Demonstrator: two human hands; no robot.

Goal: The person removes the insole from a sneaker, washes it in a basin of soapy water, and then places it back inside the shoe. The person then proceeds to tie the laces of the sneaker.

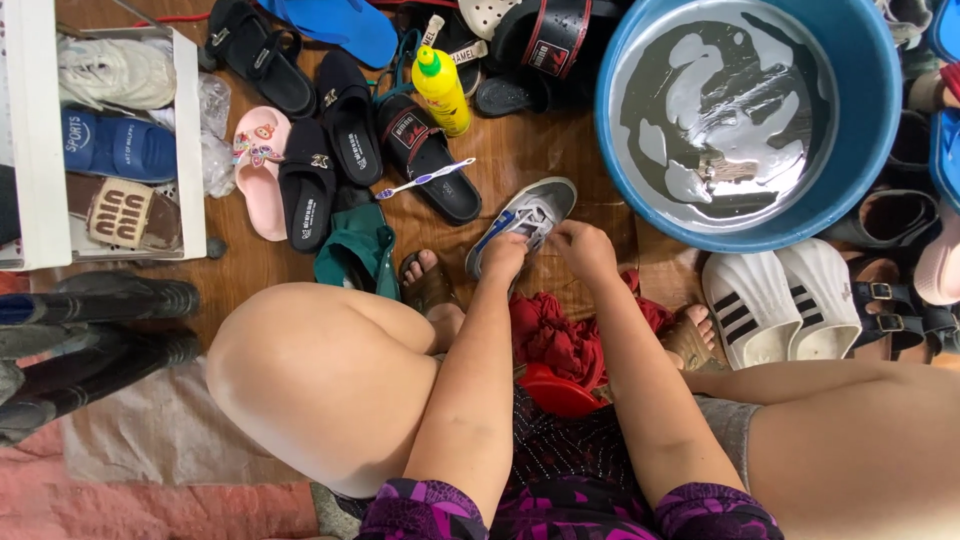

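Note:
A grey and white sneaker [535, 207] with blue laces lies on the wooden floor in front of me. My left hand [503, 253] grips its near end. My right hand [583, 246] pinches the shoe's side right beside it. A red cloth [560, 335] and a red plastic item [556, 392] sit between my knees, below both hands. A toothbrush [425, 179] rests on a black sandal just left of the sneaker.
A blue basin [865, 120] of soapy water stands at the upper right. A yellow bottle [442, 92] stands among several black sandals [345, 130] and a pink slipper [260, 170]. White striped slides [785, 305] lie right. A white shoe rack [35, 130] and black boots [95, 330] are left.

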